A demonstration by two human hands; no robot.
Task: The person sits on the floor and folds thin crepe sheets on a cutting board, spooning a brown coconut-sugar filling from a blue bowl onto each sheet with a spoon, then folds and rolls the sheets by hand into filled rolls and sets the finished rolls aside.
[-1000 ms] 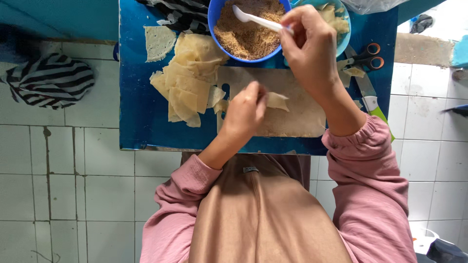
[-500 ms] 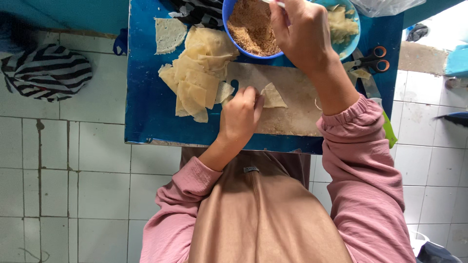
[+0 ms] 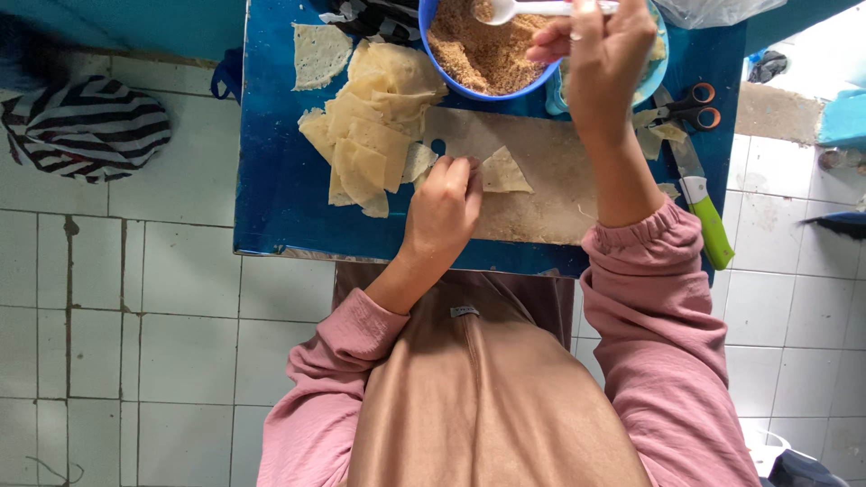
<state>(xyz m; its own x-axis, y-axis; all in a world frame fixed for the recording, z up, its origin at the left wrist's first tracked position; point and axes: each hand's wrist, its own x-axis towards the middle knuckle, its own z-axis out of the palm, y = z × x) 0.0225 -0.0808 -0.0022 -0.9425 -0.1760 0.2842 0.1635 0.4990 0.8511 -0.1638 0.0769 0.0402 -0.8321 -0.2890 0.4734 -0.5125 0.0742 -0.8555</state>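
Dough triangle (image 3: 503, 171) sits right at my left hand (image 3: 442, 209) fingertips on the board, looks thin, floppy and tear-prone, so I'd pinch a corner lightly, while my right hand (image 3: 600, 56) grips the white spoon (image 3: 514, 9) over the filling bowl (image 3: 460, 86).

A floor of pale square tiles (image 3: 135, 343) with dark, grimy grout fills the lower left and right of the frame. A low blue table (image 3: 280, 180), its paint worn along the near edge, sits at upper centre. A black-and-white striped cloth bundle (image 3: 86, 126) lies on the tiles at upper left. Bright daylight washes the tiles at upper right, beside a bare concrete patch (image 3: 767, 113).
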